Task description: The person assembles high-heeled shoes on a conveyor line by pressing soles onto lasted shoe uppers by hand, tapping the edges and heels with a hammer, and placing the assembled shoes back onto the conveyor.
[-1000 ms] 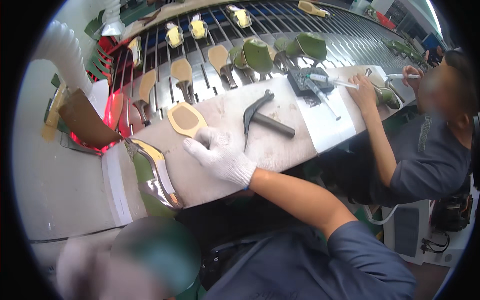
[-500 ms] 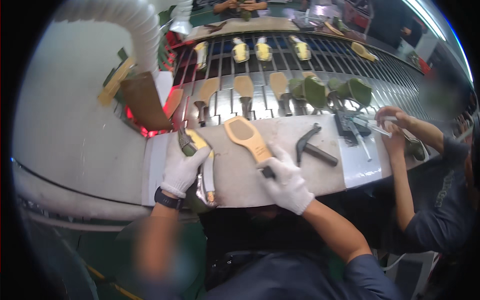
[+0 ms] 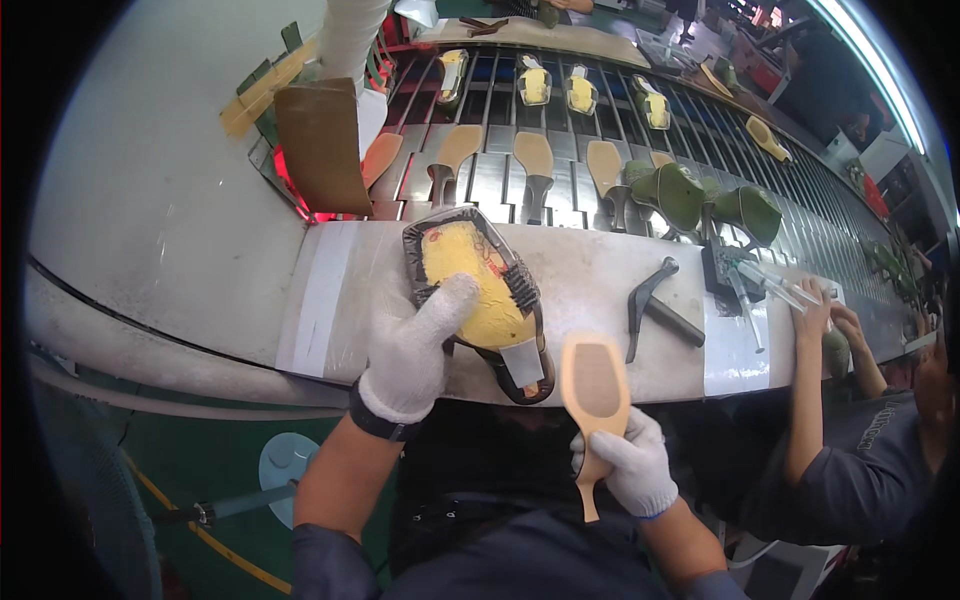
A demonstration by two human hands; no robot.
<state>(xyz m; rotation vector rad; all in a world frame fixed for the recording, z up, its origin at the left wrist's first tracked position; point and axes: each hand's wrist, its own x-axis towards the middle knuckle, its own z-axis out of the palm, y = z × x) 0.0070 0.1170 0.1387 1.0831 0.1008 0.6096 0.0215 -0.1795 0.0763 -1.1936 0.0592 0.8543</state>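
The shoe (image 3: 478, 292), sole side up with a yellow last filling a dark upper, lies on the grey bench (image 3: 590, 290) just in front of the person, its heel end reaching the near edge. Half a second ago it stood at the bench's left edge under the left hand; now it is laid flat in the middle, and the left hand (image 3: 415, 345), in a white glove, is closed over its near left side, thumb pressed against the yellow last.

The insole (image 3: 594, 385), a tan board with a narrow shank, was lying on the bench half a second ago with the right hand at its heel end. Now it is lifted clear and held just right of the shoe's heel, broad end pointing away from the person. The right hand (image 3: 628, 462), also gloved, is wrapped shut around the narrow shank.

A hammer (image 3: 655, 308) lies on the bench to the right, in the same spot as before. Beyond the bench, the slatted conveyor (image 3: 560, 150) carries more insoles and green shoes. At the far right another person's hand (image 3: 815, 312) rests on the bench beside a white strip, much as it did earlier. A brown card (image 3: 322, 148) stands at the left end.
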